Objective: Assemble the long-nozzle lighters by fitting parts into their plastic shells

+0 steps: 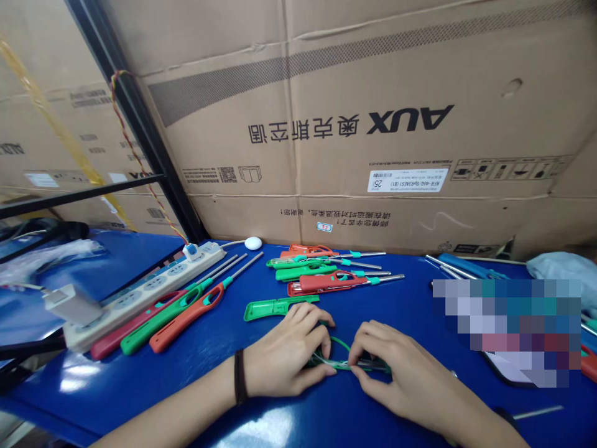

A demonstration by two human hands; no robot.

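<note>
Low over the blue table, my left hand (298, 348) is closed around the handle end of an opened green gas lighter (342, 366). My right hand (389, 358) pinches the same lighter farther right, where the metal tube passes under my fingers. A thin pale wire and a green trigger loop show between the two hands; the parts under my fingers are hidden. Just behind my left hand lies a loose green half-shell (275, 308), its hollow inside facing up. Several red and green lighters (331, 281) with metal tubes lie beyond it, some with their casings opened.
At left, a white power strip (153, 289) carries a plugged-in white adapter (74, 305). Beside it lie finished-looking red, green and orange lighters (186, 317). Large cardboard boxes (326, 81) stand behind the table. At right are a partly pixelated phone-like object (513, 367) and a plastic bag (559, 270).
</note>
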